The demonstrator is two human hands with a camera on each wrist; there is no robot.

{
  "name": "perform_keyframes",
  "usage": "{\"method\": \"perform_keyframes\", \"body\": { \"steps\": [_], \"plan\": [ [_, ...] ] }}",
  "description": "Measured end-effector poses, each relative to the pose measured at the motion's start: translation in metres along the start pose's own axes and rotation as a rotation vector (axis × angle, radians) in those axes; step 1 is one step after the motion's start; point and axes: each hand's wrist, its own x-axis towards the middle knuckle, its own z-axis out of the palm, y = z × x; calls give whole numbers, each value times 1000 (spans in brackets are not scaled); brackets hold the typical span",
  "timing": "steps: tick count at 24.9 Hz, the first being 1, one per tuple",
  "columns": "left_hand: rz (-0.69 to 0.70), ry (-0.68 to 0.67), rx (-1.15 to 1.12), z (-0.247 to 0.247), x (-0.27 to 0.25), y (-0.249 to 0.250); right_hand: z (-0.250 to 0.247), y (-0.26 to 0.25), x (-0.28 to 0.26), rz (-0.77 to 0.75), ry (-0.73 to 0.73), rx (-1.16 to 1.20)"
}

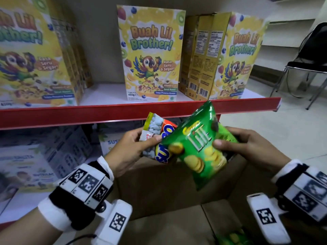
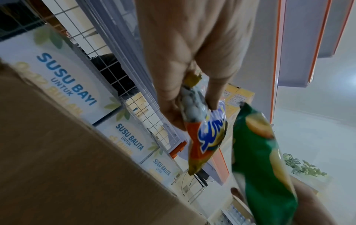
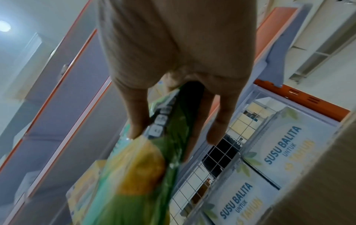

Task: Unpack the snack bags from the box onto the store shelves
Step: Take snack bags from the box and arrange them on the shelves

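Note:
My left hand (image 1: 139, 144) pinches an orange snack bag (image 1: 159, 137) with blue lettering and a clear window, thumb in front and fingers behind; the left wrist view shows that orange bag (image 2: 204, 137) hanging from my fingers (image 2: 169, 109). My right hand (image 1: 235, 144) grips a green chip bag (image 1: 196, 147), thumb on its front. In the right wrist view the green bag (image 3: 154, 159) sits between thumb and fingers (image 3: 217, 121). Both bags hang above the open cardboard box (image 1: 168, 191), just below the red-edged shelf (image 1: 123, 112). Another green bag (image 1: 233, 236) lies inside the box.
Yellow cereal boxes (image 1: 150, 53) stand on the upper shelf, with white gaps between the groups. Milk-powder boxes (image 1: 23, 167) fill the lower shelf (image 1: 21, 204) behind the carton. A black folding chair (image 1: 309, 64) stands on the tiled floor at right.

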Motion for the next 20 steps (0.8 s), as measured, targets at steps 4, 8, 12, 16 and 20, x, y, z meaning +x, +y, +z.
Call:
{"method": "perform_keyframes", "body": {
  "steps": [4,8,12,16,20],
  "plan": [
    [31,98,48,1,3,3,-2,2,2,6,134,172],
    [87,181,12,17,2,2,24,5,-2,-33,92,374],
    [3,240,-108,30,2,-1,40,10,-5,12,80,386],
    [-150,98,-206,38,0,1,39,10,-12,13,113,413],
    [-99,-127,-267,50,-6,-3,31,13,-18,35,134,447]
  ]
}}
